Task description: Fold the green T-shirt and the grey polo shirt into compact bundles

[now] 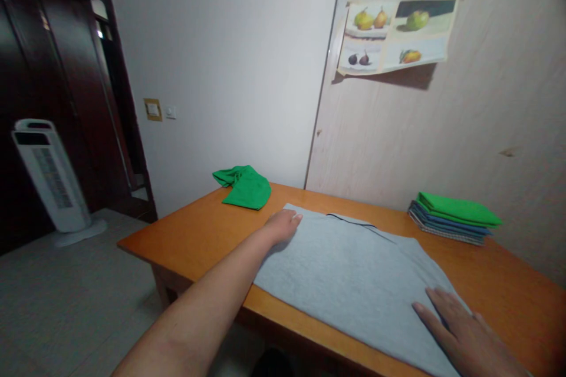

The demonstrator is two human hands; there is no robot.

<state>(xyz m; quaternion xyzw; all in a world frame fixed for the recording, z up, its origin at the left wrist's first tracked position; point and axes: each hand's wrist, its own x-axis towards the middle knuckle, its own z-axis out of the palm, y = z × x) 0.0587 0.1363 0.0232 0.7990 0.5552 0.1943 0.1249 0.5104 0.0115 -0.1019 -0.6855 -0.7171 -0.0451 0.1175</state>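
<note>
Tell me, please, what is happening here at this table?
A person's left hand is on the far left corner of a grey cloth, and the right hand lies open at its right side. The cloth is spread nearly flat on the table. A loose green cloth lies behind at the left; a folded stack, green on top, sits at the far right.

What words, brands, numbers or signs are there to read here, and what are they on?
None that I can read.
Poster: fruit pictures, no legible words.
Gray cloth under both hands: no lettering seen.
Folded stack and green cloth: no lettering seen.
White appliance and wall switch: any markings are too small or blurred.
</note>
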